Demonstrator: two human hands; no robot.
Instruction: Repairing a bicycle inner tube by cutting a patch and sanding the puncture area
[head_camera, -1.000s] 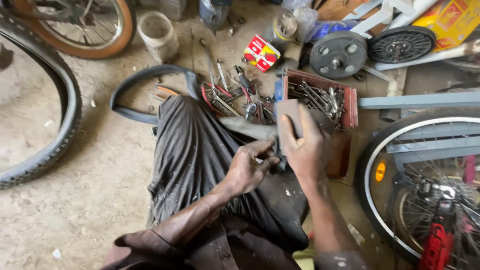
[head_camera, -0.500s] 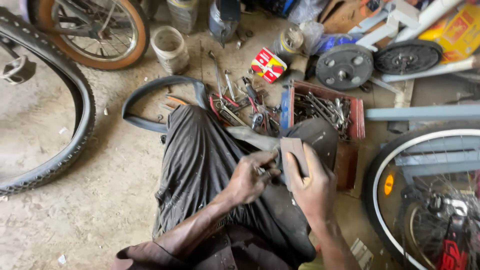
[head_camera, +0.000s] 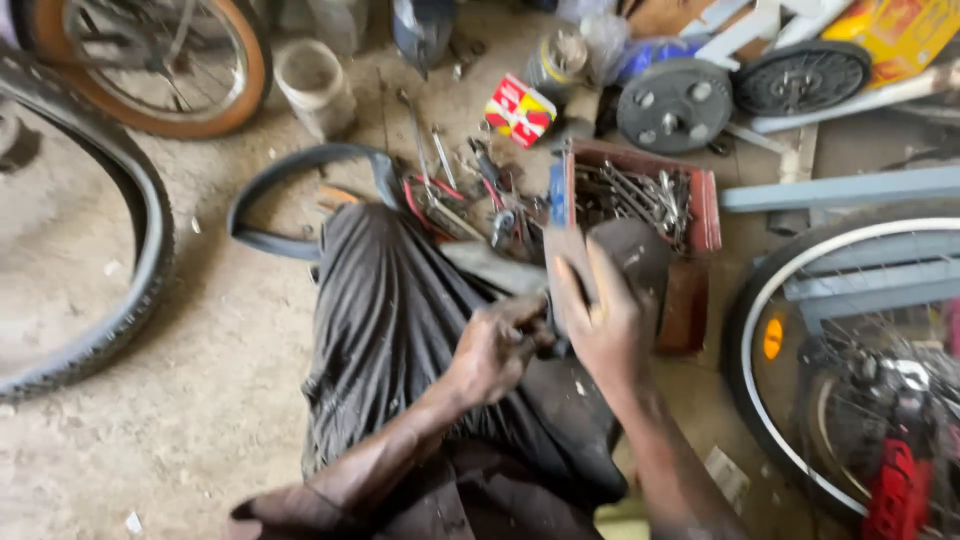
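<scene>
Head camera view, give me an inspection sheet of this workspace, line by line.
Surface: dusty concrete floor, gritty and littered.
Job's things: flat grey piece in the right hand, over the lap; what the left hand grips is hidden.
Clutter: red tray of spanners, loose hand tools, red and white box, small pot.
Grippers: left closed against the piece's lower edge; right wrapped round the piece.
Cables: nothing seen.
Surroundings: black tyre at left, orange-rimmed wheel top left, inner tube, spoked wheel at right, two black discs.
</scene>
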